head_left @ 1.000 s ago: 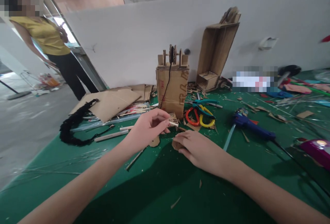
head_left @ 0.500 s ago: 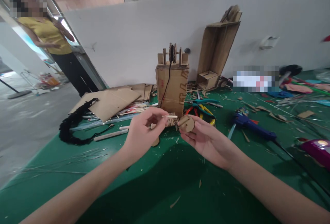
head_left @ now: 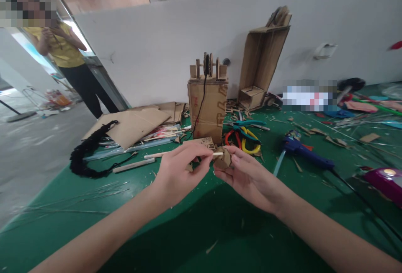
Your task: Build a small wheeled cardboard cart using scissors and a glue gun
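Observation:
My left hand [head_left: 184, 170] is closed in a pinch on a short, pale wooden stick [head_left: 217, 154]. The stick's free end meets a small round cardboard disc [head_left: 222, 160]; whether it has gone into the disc I cannot tell. My right hand [head_left: 249, 176] grips that disc between thumb and fingers. Both hands are raised over the green table. Just behind them lies a printed piece of cardboard [head_left: 201, 142], and beyond it stands an upright cardboard box [head_left: 209, 109] with cardboard wheels [head_left: 208, 64] on top and a black cord [head_left: 203, 97] hanging down its front.
Pliers with red and yellow handles [head_left: 249, 141] and a blue glue gun [head_left: 309, 152] lie to the right. Left are black yarn [head_left: 83, 158], flat cardboard sheets [head_left: 138, 122] and a glue stick [head_left: 134, 165]. A person in a yellow top [head_left: 64, 51] stands at the back left.
My left hand has moved right, bringing the stick's tip to the disc. My right hand has shifted slightly and the disc has turned. The person behind has raised their hands.

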Available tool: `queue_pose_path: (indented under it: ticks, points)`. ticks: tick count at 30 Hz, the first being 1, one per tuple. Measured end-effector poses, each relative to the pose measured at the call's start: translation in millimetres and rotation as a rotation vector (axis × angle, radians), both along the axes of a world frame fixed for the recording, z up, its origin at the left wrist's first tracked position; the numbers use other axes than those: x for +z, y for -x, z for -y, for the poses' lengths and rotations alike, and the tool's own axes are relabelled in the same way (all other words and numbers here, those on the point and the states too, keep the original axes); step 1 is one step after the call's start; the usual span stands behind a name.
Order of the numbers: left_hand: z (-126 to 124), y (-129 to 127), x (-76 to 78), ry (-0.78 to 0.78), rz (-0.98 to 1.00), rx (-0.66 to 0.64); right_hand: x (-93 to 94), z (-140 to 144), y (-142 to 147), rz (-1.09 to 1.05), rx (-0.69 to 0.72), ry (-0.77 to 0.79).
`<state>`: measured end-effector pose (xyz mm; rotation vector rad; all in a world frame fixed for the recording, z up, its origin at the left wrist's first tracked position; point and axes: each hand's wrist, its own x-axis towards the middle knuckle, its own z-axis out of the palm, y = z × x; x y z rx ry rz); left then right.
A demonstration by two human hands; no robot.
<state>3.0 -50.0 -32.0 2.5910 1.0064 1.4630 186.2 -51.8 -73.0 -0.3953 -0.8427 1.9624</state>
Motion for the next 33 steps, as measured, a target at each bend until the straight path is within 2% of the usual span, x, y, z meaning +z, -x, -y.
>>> queue_pose_path:
  ticks: [17,22,26,29,33]
  points:
    - [-3.6,1.4,-3.6,-0.009,-0.048,-0.020,-0.8,0.2,0.9,0.028,-0.015,-0.013]
    - [-3.1,4.9,1.0,-0.044,-0.177,-0.030,-0.6,0.2,1.5,0.048,-0.046,0.007]
    - [-0.3,10.4,6.2,-0.062,-0.385,-0.076,-1.4,-0.1,2.5,0.063,-0.067,0.023]
    - [-1.0,15.5,5.5,-0.030,-0.508,-0.095,-2.6,-0.5,3.0,0.068,-0.072,0.027]
    - [-4.0,19.7,3.0,-0.012,-0.580,-0.087,-4.4,-1.1,3.0,0.116,-0.091,0.026]
